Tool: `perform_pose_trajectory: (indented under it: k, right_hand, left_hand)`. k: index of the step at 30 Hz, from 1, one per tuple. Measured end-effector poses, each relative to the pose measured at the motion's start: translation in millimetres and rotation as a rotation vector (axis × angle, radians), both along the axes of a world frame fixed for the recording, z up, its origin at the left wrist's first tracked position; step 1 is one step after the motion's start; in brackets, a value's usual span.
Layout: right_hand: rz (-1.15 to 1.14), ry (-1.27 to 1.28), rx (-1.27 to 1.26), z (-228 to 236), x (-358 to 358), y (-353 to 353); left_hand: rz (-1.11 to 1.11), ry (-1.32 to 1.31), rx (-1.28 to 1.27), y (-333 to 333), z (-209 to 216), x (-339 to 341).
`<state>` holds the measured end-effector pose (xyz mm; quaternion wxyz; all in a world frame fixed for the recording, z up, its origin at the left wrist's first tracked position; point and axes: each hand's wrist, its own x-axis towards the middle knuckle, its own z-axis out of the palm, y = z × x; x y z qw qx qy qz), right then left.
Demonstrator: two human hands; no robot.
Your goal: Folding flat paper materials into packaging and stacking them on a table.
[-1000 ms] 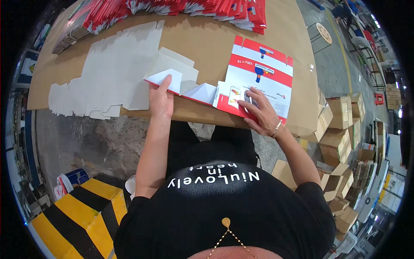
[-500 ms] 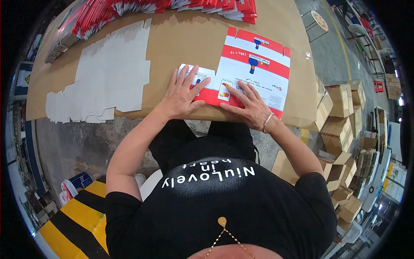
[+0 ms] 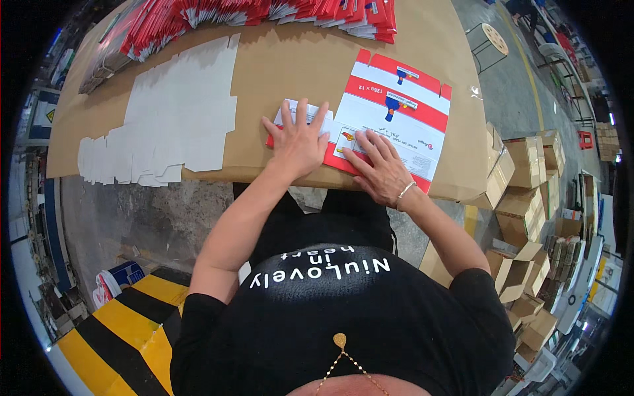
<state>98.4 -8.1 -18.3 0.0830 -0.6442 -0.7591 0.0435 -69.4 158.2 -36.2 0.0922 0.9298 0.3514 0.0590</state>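
A red and white printed carton blank (image 3: 409, 125) lies flat near the front edge of the brown-covered table (image 3: 290, 63). My left hand (image 3: 300, 142) lies spread on its smaller left flap, fingers pointing away from me. Flat on the main panel, close to the near edge, rests my right hand (image 3: 383, 165) with its fingers stretched out. Neither hand is closed round anything. Part of the blank's near side is hidden under both hands.
Plain white cardboard blanks (image 3: 181, 109) lie overlapping at the table's left. A long row of red and white folded cartons (image 3: 264, 10) runs along the far side. Brown cardboard boxes (image 3: 522, 162) stand on the floor to the right; a yellow and black striped surface (image 3: 125, 330) is at lower left.
My left hand has shifted right along the flap, closer to my right hand. The right hand stays on the main panel. The whole view has shifted slightly.
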Motion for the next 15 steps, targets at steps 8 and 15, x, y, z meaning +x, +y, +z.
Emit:
perform_pose_trajectory:
  k: [8, 15]
  right_hand:
    - [0.144, -0.117, -0.217, 32, 13, -47]
    - [-0.679, 0.224, 0.097, 28, 107, -108]
  left_hand:
    - [0.238, -0.149, 0.001, 47, -6, 21]
    - [0.07, -0.391, 0.088, 33, -21, -34]
